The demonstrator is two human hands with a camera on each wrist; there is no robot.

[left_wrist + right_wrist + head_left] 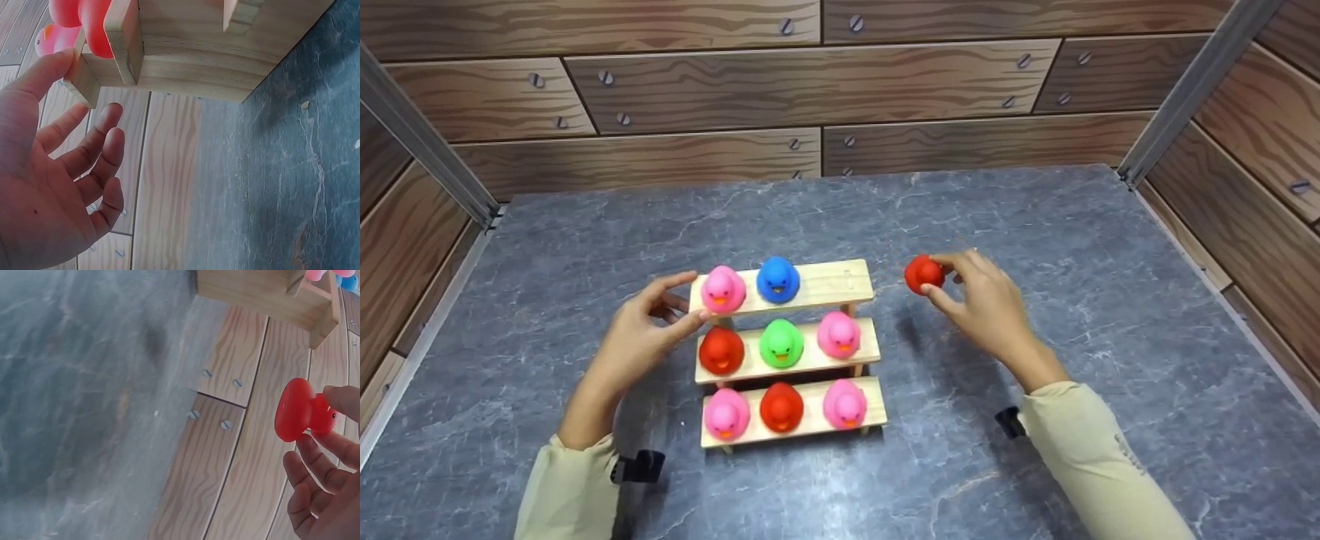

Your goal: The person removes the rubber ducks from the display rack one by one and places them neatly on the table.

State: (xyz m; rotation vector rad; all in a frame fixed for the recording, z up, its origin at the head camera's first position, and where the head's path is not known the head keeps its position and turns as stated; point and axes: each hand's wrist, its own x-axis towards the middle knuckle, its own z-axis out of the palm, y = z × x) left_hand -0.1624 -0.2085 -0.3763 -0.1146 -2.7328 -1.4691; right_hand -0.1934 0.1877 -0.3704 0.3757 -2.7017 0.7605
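Observation:
A three-tier wooden stand [834, 282] carries small rubber ducks. My left hand [634, 337] grips the left end of its top board between thumb and index finger; in the left wrist view the other fingers curl loosely beside the board [81, 84]. Right of the stand, my right hand [986, 307] pinches a red rubber duck [922, 274] by its head, above the table. The right wrist view shows this duck [295, 410] tipped sideways, its flat base away from the palm. On the top board sit a pink duck [724, 289] and a blue duck [778, 280], left and middle.
The middle board holds red [721, 351], green [781, 343] and pink [838, 335] ducks. On the bottom board are pink [727, 414], red [781, 407] and pink [844, 403] ducks. Wood-patterned walls [810, 82] enclose the grey marbled table [1035, 225].

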